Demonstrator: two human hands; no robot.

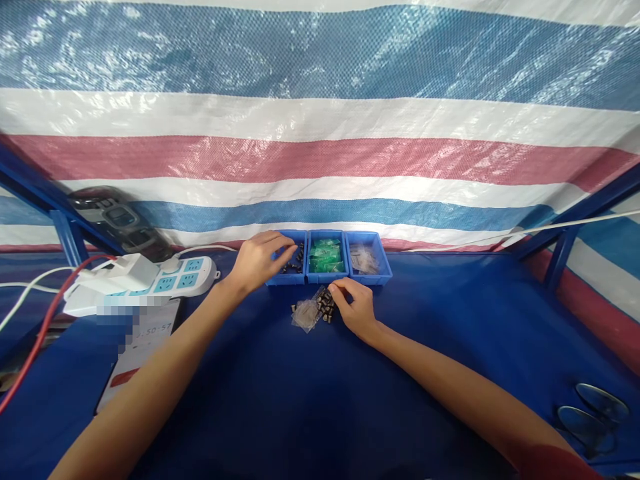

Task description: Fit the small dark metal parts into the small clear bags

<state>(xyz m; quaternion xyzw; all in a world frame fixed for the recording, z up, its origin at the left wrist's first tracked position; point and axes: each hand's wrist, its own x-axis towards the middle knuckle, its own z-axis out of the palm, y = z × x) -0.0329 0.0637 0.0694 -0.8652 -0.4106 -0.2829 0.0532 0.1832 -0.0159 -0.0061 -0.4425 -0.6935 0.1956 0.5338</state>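
Note:
My left hand [260,259] is over the left blue bin [286,280], its fingers bent above small dark parts [300,257]; whether they grip anything is hidden. Green packets [326,256] fill the middle bin [327,276]. Clear bags [364,259] lie in the right bin [383,261]. In front of the bins, several small dark and metallic pieces [326,308] sit in a pile beside clear plastic bags [306,314]. My right hand [355,307] touches the right side of this pile, thumb and forefinger pinched together on something too small to make out.
A white power strip [200,275] with plugs and cables stands at the left, near a phone-like flat device [145,347]. Behind it is a dark wrapped object [120,217]. Glasses [590,417] lie at the lower right. A striped sheet [320,160] hangs behind the blue table [310,400].

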